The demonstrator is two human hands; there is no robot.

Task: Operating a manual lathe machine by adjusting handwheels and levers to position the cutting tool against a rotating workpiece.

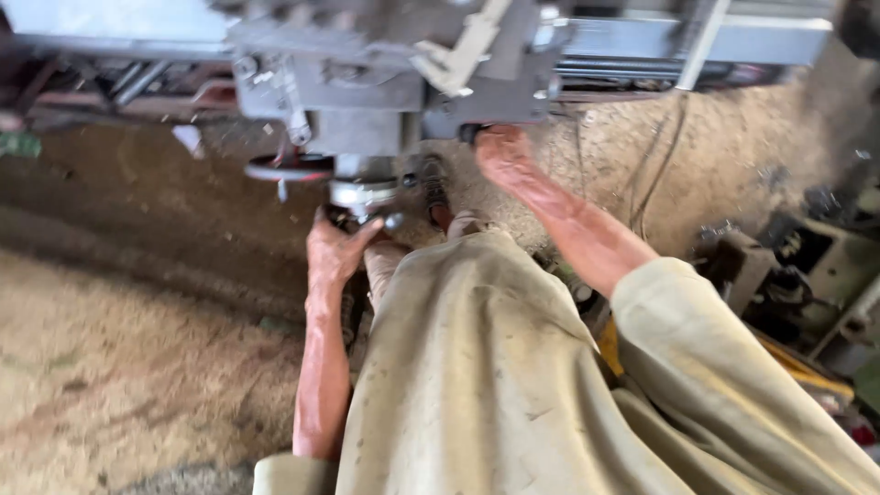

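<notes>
Head view: left hand point(332, 249) curls around the round metal knob point(363, 197) under the grey machine point(385, 82); right hand point(502, 151) reaches its underside, grip unclear.

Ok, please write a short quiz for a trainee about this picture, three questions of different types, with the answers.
1. True or false: the left hand is on a round metal handwheel under the grey machine.
2. Where is the right hand? A) on the ground B) at the lower edge of the machine C) in a pocket
3. Fill in: the ground is covered with ____.

Key: 1 true; 2 B; 3 sawdust-like dust.
</notes>
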